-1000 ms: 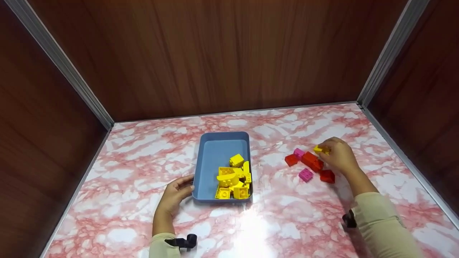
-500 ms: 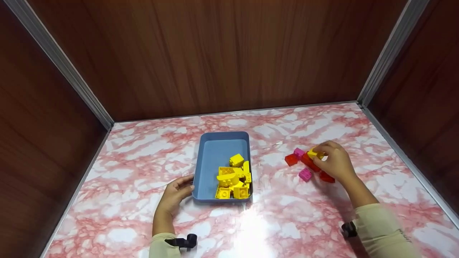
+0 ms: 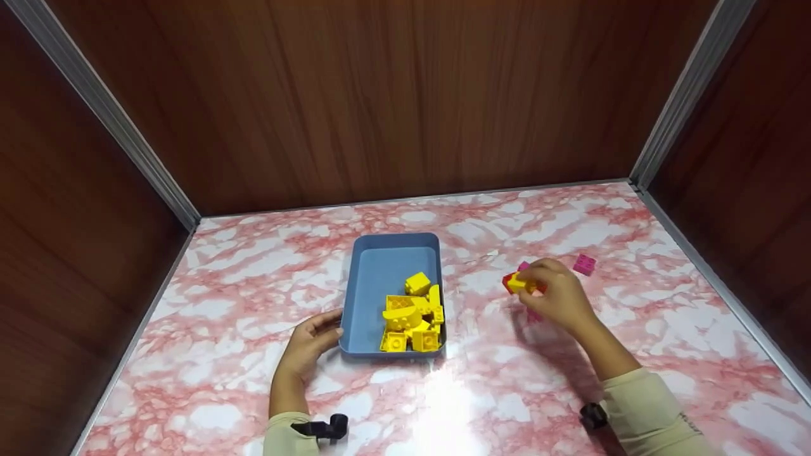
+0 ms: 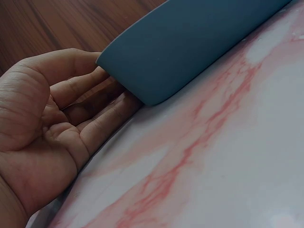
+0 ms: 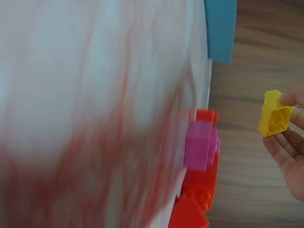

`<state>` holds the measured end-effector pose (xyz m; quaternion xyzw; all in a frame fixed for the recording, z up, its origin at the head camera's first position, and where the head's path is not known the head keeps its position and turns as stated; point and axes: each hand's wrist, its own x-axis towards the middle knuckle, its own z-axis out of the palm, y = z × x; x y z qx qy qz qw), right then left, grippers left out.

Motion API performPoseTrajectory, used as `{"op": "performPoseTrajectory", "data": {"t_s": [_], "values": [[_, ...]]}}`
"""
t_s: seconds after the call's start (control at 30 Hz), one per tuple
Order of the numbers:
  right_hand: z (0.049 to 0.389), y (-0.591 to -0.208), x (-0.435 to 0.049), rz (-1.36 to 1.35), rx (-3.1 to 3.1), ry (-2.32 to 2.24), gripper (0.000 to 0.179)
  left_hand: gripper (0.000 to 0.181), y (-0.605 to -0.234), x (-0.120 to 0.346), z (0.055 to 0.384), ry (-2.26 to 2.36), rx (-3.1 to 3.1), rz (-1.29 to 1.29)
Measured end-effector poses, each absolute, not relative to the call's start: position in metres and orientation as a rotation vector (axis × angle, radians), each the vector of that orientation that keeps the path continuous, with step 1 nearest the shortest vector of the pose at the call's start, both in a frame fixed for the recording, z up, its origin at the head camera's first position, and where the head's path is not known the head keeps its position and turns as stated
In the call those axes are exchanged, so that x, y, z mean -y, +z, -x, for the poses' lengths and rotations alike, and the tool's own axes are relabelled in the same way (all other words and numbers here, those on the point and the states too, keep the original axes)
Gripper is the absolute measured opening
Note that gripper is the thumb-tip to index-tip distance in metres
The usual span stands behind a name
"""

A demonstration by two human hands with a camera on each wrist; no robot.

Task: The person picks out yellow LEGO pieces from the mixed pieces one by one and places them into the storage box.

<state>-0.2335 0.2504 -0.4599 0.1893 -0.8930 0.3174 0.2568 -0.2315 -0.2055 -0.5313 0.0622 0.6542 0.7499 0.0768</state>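
Note:
In the head view, my left hand (image 3: 307, 348) touches the outer left side of the blue tray (image 3: 374, 259) near its front corner. The left wrist view shows its relaxed fingers against the tray wall (image 4: 190, 47); their tips are partly hidden. My right hand (image 3: 557, 294) pinches a yellow toy brick (image 3: 519, 283) between thumb and fingers, above the red and pink bricks. The right wrist view shows that yellow brick (image 5: 275, 114) raised off the table, its hollow underside visible. Several yellow bricks (image 3: 405, 316) lie inside the tray's near right part.
Below the right hand are a red brick (image 3: 507, 284) and a pink brick (image 3: 533, 315), partly hidden. Another pink brick (image 3: 584, 265) lies behind the hand. Red bricks (image 5: 202, 178) also show in the right wrist view. Brown wood-grain panels (image 3: 405, 107) enclose the marbled table (image 3: 253, 253).
My right hand has moved left toward the tray with the yellow brick, uncovering a pink brick on the right. My left hand and the tray have stayed still.

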Motion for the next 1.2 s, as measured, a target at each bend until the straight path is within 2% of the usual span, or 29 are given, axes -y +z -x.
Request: {"op": "performPoseTrajectory", "data": {"t_s": [0.9,1.2], "values": [[0.262,-0.466,-0.141,-0.945,2.389,0.989,0.016,0.050,-0.530,0.207,0.229,2.260,-1.959,-0.164],[0.274,-0.477,-0.120,-0.933,2.508,0.990,0.014,0.050,-0.531,0.204,0.230,2.284,-1.940,-0.135]]}}
